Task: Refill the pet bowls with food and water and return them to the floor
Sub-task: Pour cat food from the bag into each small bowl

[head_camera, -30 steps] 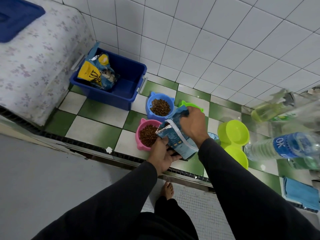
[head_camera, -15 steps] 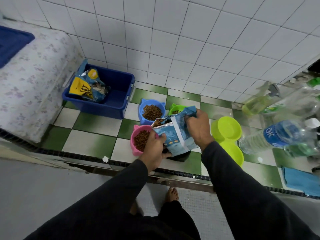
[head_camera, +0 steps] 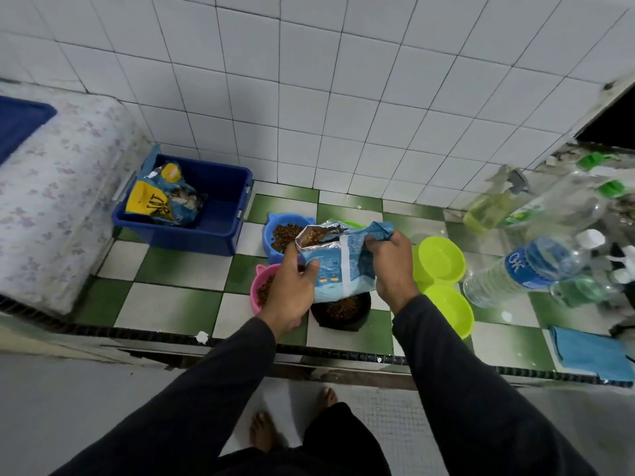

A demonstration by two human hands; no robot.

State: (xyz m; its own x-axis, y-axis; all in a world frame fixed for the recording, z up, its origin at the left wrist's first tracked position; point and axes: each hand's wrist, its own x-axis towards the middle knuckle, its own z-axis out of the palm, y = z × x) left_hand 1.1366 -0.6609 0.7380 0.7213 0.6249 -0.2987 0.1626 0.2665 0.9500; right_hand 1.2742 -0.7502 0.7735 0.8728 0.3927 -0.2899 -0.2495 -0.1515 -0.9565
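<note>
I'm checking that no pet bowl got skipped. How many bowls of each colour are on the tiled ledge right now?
Blue plastic bowl with kibble: 1
Pink plastic bowl with kibble: 1
Black bowl with kibble: 1
Lime-green double bowl, no kibble: 1
Green bowl edge behind the light blue food bag: 1, mostly hidden
Total: 5

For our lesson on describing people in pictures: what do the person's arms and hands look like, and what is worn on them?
Both arms are covered in long, plain dark sleeves reaching the wrists. The left hand and right hand are bare: no gloves, and no rings, watch or markings show.
</note>
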